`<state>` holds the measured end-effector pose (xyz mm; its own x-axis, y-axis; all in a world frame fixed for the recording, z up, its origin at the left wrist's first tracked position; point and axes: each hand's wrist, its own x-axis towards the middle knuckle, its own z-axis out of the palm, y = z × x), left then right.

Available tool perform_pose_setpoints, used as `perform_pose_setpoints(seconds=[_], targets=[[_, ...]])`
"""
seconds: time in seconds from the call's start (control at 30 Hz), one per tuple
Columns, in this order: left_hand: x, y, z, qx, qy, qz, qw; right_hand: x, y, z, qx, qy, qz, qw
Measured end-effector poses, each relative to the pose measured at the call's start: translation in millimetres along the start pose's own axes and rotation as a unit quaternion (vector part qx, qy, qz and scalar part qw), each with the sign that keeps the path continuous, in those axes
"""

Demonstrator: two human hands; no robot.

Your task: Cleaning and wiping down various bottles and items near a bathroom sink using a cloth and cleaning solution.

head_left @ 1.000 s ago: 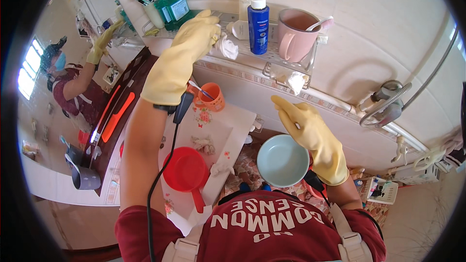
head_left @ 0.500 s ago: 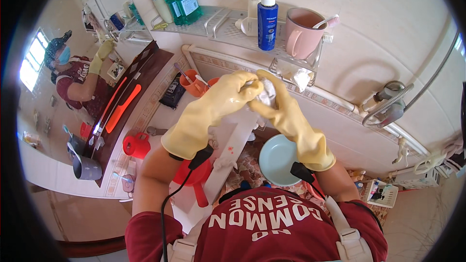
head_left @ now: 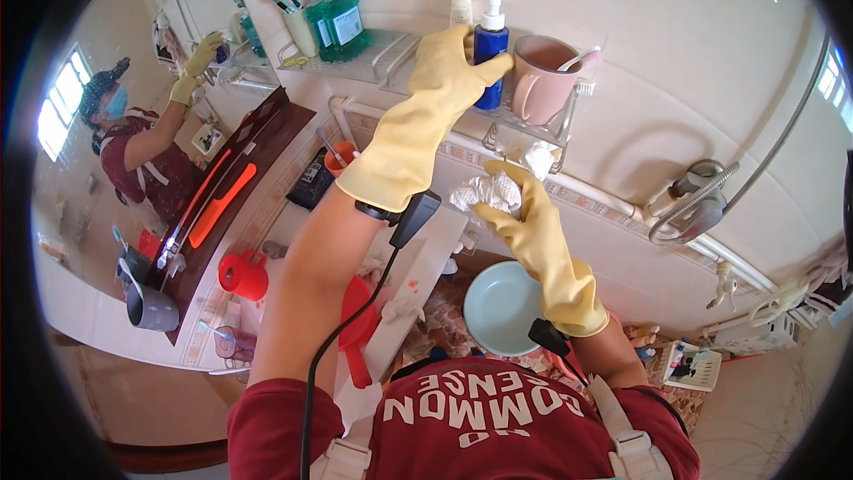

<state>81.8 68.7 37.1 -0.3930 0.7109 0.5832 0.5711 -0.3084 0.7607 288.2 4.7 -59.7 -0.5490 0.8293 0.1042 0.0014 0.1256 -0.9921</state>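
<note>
"Starting with the largest entry: what is listed?"

"Shelf [head_left: 378, 46], perforated metal, one; mounted high."

"Next in size?"

"Basin [head_left: 505, 307], pale blue, round, one; low down, well below the shelf."

"Then the pair, both gloved in yellow?"

"Left hand [head_left: 435, 68]: up at the shelf, thumb parted from the forefinger, the other fingertips hidden. Right hand [head_left: 531, 227]: lower and further right, thumb and fingers brought together in a pinch."

"Following those?"

"Mug [head_left: 544, 84], pink, handled, one; upright on the shelf, just right of the left thumb."

"And beside it?"

"Pump bottle [head_left: 490, 43], blue, white head, one; on the shelf between the left hand and the mug, long axis upright. It lies on the right, thumb side of the left hand, with the thumb across its front; whether the hidden fingers grip it, I cannot tell. The left hand is plainly the nearer. From the right hand, the bottle lies above and slightly left, well apart."

"Smallest of the listed goods?"

"Cloth [head_left: 487, 193], white, crumpled, one; pinched in the right hand, bulging out leftward between thumb and fingers, below the shelf, apart from the bottle."
</note>
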Motion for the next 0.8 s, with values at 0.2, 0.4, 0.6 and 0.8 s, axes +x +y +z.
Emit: perform_pose_setpoints(seconds=[0.2, 0.4, 0.6, 0.8], targets=[[-11, 23, 0, -0.017, -0.042, -0.080, 0.996, 0, 8, -10, -0.023, 0.008, -0.018, 1.000], [-60, 21, -33, -0.188, 0.065, -0.049, 0.979, -8, 2, -9, -0.008, 0.001, -0.023, 1.000], [-141, -1, -48, -0.150, -0.046, -0.149, 0.976, -7, -6, 3, 0.086, 0.056, -0.092, 0.990], [-181, 2, -36, -0.142, -0.081, -0.185, 0.969, 15, -17, 6, 0.059, 0.056, -0.161, 0.984]])
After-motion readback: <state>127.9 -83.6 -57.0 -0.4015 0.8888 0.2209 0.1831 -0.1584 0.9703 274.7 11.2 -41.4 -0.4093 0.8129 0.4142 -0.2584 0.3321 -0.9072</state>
